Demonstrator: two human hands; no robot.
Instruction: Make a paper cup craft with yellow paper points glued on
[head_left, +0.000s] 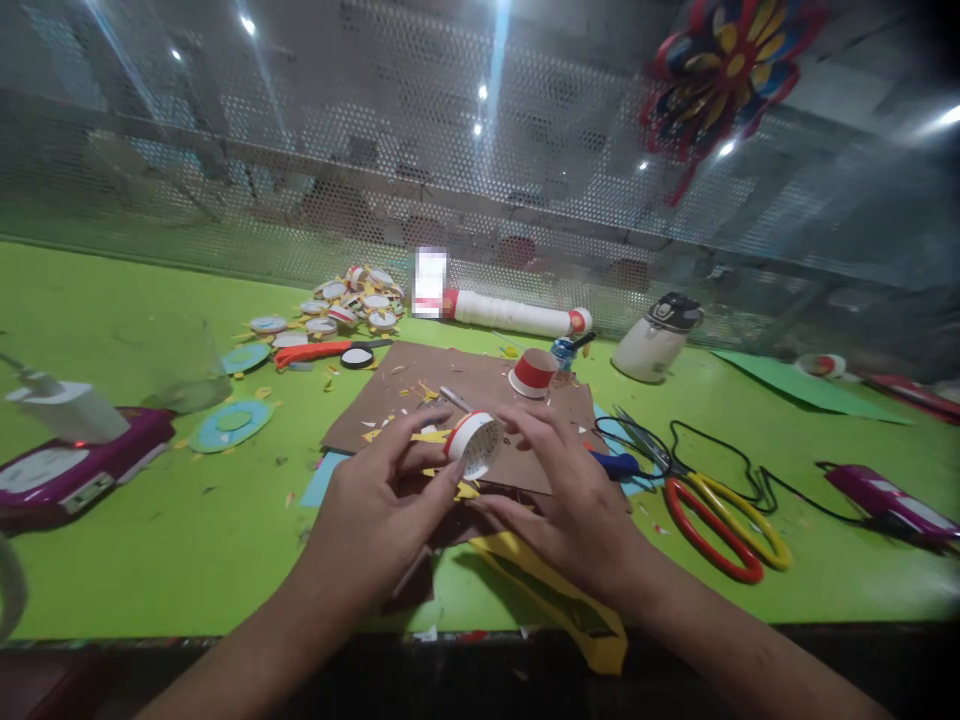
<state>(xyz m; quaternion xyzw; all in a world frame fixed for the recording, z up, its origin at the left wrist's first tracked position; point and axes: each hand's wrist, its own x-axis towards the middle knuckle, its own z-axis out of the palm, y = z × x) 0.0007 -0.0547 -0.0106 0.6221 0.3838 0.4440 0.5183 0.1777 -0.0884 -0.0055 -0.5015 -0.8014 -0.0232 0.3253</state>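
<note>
My left hand (pixel 400 474) pinches a short cut piece of paper cup (pixel 475 446), white with a red band, its printed round face turned to the right. Yellow paper bits (pixel 463 489) show around its lower edge. To the right of the piece, my right hand (pixel 564 487) has its fingers apart and holds nothing; whether a fingertip touches the cup piece I cannot tell. Below both hands lies a brown cardboard sheet (pixel 420 375) with scraps on it. Beneath my right wrist a yellow paper strip (pixel 592 625) hangs over the table's front edge.
Scissors (pixel 720 520) with red and yellow handles lie at right beside a black cord. A red and white paper cup (pixel 534 374) stands upside down on the cardboard. Finished-looking cup pieces (pixel 352 300) are heaped at back left. An orange-handled cutter (pixel 315 352) and a power strip (pixel 82 465) are left.
</note>
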